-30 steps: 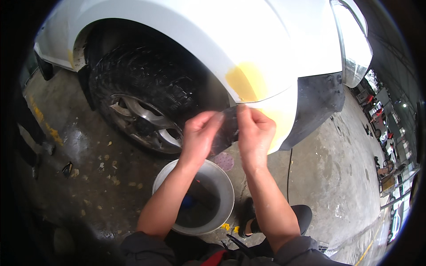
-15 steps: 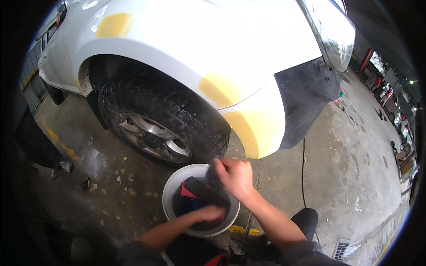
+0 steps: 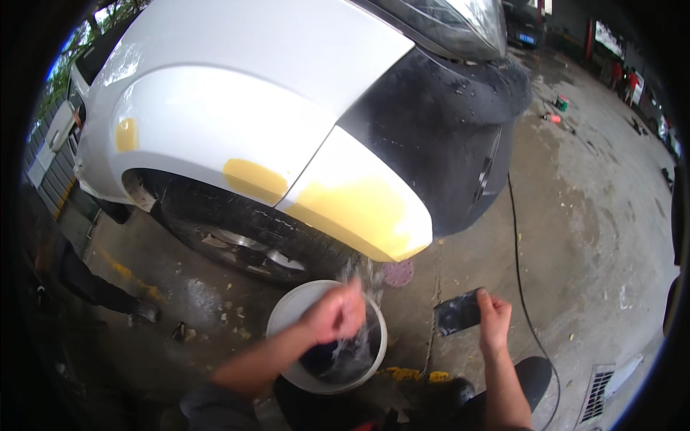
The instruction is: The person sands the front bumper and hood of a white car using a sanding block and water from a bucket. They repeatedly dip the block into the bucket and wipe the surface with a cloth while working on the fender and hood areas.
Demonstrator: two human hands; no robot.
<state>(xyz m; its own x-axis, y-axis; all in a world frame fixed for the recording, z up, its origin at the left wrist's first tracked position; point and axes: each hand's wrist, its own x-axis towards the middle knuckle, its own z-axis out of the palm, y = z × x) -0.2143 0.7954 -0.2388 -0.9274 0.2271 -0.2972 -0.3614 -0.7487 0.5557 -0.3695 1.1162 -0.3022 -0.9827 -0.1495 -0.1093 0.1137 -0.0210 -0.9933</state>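
Note:
My left hand point(image 3: 334, 314) is raised over a white bucket point(image 3: 282, 307), its fingers curled and somewhat blurred. Whatever it may hold is hidden. Splashing water point(image 3: 357, 345) streaks around that hand, above the bucket's dark inside. Off to the right, my right hand point(image 3: 494, 316) pinches a dark rectangular sheet of sandpaper point(image 3: 457, 314) by its edge, over the floor. Ahead is a white car fender point(image 3: 208, 108) with yellow filler patches; the largest filler patch point(image 3: 352, 208) covers the bumper corner above the bucket.
A black bumper section point(image 3: 431, 122) adjoins the white panel. Under its corner lies a purple round sanding disc point(image 3: 397, 273). A black hose or cable point(image 3: 519, 273) runs along the floor at right, near a drain grate point(image 3: 598, 394). Another person's leg point(image 3: 93, 284) is at left.
Both hands were at the bucket, the left inside it. The left has risen amid splashing water; the right has moved right with the sheet. The view has shifted, showing more of the bumper.

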